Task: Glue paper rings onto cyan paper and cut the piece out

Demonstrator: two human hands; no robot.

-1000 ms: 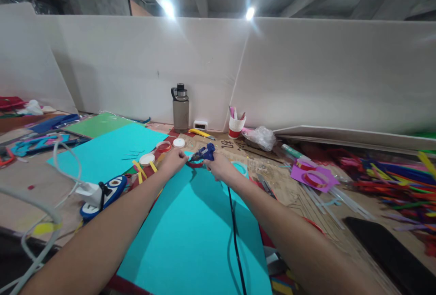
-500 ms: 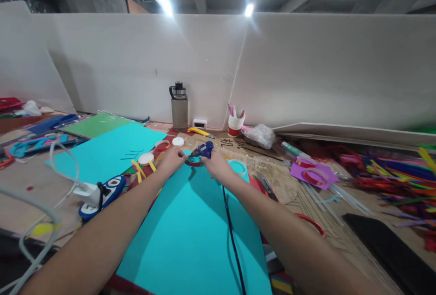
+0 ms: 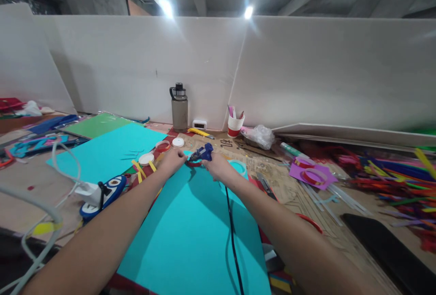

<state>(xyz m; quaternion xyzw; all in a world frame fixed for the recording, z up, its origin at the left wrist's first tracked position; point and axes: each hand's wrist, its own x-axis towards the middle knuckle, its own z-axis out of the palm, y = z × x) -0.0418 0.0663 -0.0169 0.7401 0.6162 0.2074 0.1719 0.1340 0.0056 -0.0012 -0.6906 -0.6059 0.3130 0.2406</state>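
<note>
My right hand is wrapped round a blue glue gun, its nozzle pointing left over a red ring. From the gun a black cord runs down across the turquoise sheet. My left hand has its fingers pressed together at the left side of the ring, by the sheet's far edge; what they pinch, if anything, is too small to make out. A light blue ring lies right of my right hand.
A grey bottle, yellow cutter and paper cup stand or lie behind. White lids and yellow strips are at left. Purple paper with red rings and a black phone-like slab are at right.
The glue gun has tilted slightly and its cord has shifted a little. My left hand has barely moved.
</note>
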